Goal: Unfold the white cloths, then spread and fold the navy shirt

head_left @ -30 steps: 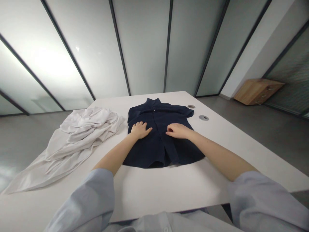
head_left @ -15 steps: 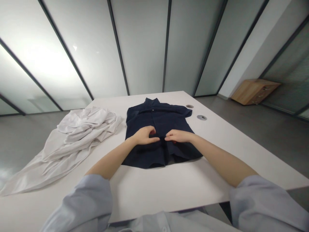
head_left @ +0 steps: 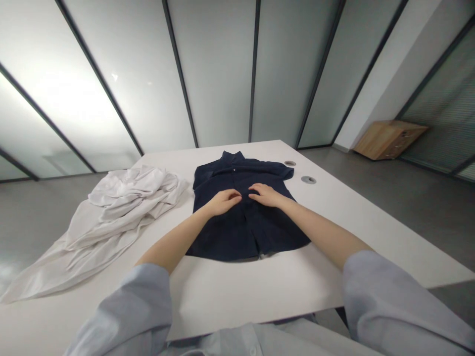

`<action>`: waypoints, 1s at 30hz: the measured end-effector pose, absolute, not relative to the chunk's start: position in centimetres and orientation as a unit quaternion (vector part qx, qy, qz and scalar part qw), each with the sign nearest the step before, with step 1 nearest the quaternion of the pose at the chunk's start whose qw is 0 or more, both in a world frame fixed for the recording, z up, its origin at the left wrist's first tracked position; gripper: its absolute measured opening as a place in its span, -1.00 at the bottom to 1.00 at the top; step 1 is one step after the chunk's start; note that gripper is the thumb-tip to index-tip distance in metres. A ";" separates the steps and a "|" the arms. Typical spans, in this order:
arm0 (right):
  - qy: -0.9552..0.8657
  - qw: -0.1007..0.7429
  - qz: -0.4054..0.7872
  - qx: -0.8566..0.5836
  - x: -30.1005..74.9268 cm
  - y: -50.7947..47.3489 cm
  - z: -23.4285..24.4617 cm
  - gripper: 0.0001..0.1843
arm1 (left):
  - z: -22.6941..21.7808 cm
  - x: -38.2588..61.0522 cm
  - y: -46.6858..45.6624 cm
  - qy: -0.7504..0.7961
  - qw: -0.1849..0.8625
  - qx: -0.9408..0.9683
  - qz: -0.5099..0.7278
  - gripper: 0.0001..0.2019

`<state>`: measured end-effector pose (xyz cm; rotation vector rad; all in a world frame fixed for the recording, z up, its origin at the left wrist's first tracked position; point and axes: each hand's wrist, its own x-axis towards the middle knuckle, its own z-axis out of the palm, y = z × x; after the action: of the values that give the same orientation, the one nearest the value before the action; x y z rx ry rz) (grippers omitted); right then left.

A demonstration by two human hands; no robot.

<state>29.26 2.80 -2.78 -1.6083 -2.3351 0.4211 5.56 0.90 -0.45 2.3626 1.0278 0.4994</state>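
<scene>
A dark navy short-sleeved shirt lies flat on the white table, collar away from me and a white button showing near the collar. My left hand rests on the shirt's middle, fingers curled and pinching the front strip. My right hand sits just beside it on the other side of the strip, fingers pressed together on the fabric. The fingertips of the two hands nearly touch.
A crumpled white garment lies to the left and trails off the table's left side. Two round cable ports sit in the tabletop right of the shirt. Frosted glass panels stand behind, and a wooden cabinet is on the floor at far right.
Both hands came together at the shirt's front strip, gripped it lower down, then moved up toward the collar. The shirt's hem now lies flatter.
</scene>
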 end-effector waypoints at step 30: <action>-0.748 -0.004 0.052 -0.661 30.3 5.3 -5.7 -0.14 | -5.1 3.4 7.4 0.574 0.031 0.818 0.018 -0.28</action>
<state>30.35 5.34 -5.72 -2.0833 -2.3564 0.1633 3.43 7.37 -5.13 2.5208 1.7674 0.0554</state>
